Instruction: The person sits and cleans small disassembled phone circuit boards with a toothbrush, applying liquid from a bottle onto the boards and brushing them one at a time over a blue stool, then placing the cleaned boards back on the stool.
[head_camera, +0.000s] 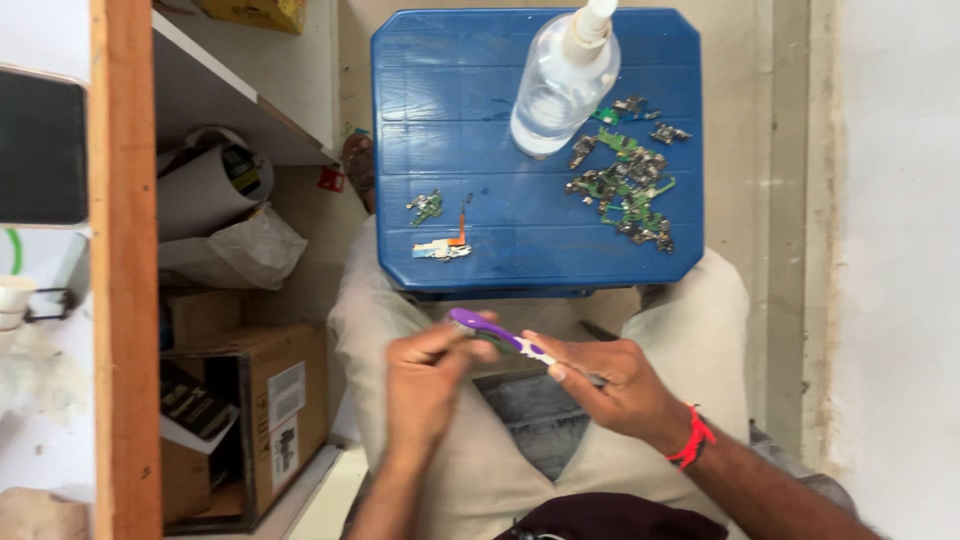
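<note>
we see both hands low in the head view, over the lap, just below the near edge of the blue plastic stool.

right hand — fingers curled around the handle of a purple and white toothbrush, thumb laid along it. a red thread band sits on that wrist.

left hand — fingers pinched shut at the brush's head end, touching it. we cannot tell whether something small sits between the fingertips; the brush and the fingers hide that spot, and the frame is slightly blurred there.

the toothbrush lies nearly level, head to the left, tilted a little down toward the right, spanning the gap between the two hands, above the beige trousers.

on the stool top:
- a clear spray bottle with a white nozzle, standing at the far side
- a heap of small green circuit boards at the right, just beside the bottle's base
- a single small green board piece at the left, well apart from the heap
- a flat part with an orange flex strip near the front edge, close to that single piece

to the left stand a wooden shelf post, a cardboard box on the floor, a white roll and a crumpled plastic bag under the shelf.
</note>
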